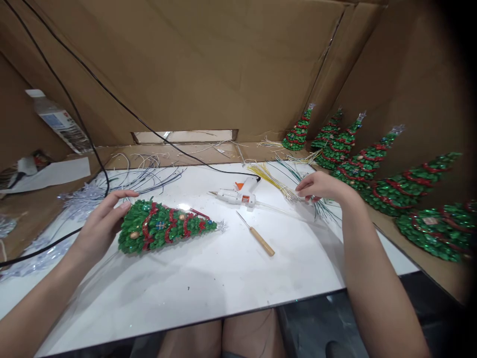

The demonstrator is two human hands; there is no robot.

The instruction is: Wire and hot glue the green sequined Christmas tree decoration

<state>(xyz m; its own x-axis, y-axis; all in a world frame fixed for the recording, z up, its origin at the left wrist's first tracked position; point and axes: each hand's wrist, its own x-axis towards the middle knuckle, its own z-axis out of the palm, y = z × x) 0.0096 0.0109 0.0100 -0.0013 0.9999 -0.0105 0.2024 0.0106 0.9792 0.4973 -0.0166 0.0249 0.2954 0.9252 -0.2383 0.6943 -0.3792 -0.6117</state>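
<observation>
1 toy tree (164,226) gripped by left hand (102,223) fingers; right hand (322,186) fingers pinch wire strands (283,188).

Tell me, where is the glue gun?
In the head view, the glue gun lies on the white board, between the lying Christmas tree and the right hand, just beyond the awl.

Bright, even light falls from overhead onto the white bench (223,278). A small glare spot burns near its centre, just beside the tree (164,231), whose glitter sparkles. Soft, pale shadows spread toward 6 and 7 o'clock. The middle is sharp, and the wires (283,186) read crisply. Wide-angle bending curves the cardboard (208,64) at 12 o'clock. The bottle (59,122) at 9 o'clock is smeared. A black vignette swallows the edge from 1 to 4 o'clock.
</observation>
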